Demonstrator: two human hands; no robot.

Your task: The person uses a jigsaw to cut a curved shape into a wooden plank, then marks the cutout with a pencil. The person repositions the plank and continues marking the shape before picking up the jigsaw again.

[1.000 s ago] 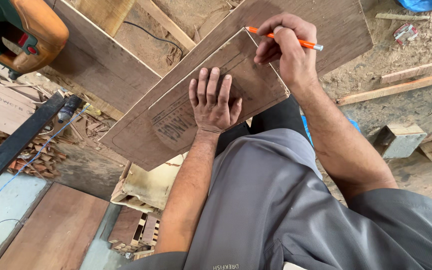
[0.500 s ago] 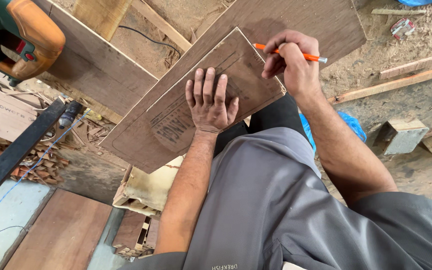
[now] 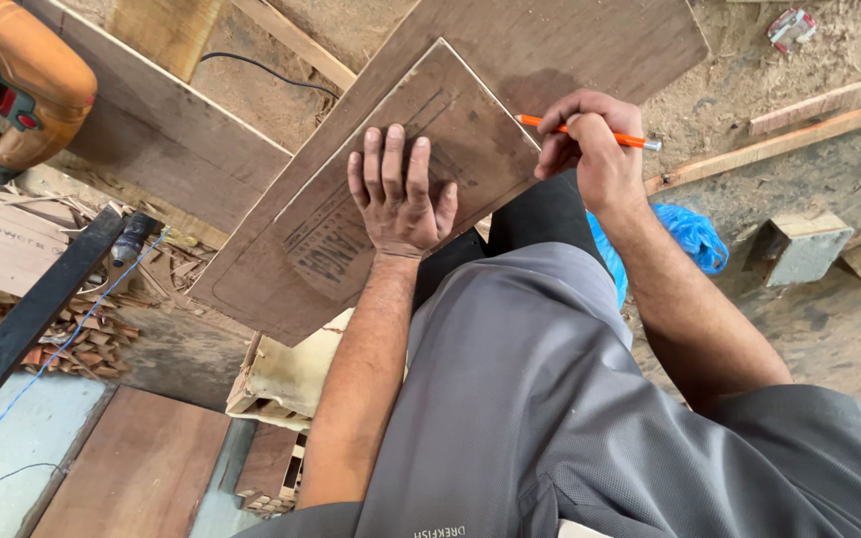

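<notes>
My left hand (image 3: 400, 189) lies flat with fingers spread on a small brown plywood panel (image 3: 351, 229), pressing it down. That panel rests on a larger plywood sheet (image 3: 550, 50) beneath it. My right hand (image 3: 590, 149) grips an orange pencil (image 3: 550, 126) whose tip touches the small panel's right edge. My grey-trousered knee fills the lower middle of the view.
An orange and green power tool (image 3: 22, 90) sits at the upper left. A long board (image 3: 161, 130) lies behind the panels. A wooden slat (image 3: 779, 139), a blue plastic bag (image 3: 685, 234) and a wooden block (image 3: 799, 244) are on the dusty ground at right. Wood scraps (image 3: 32, 329) pile at left.
My right hand has slid the pencil down along the small panel's right edge, toward me. My left hand stays pressed on the panel.
</notes>
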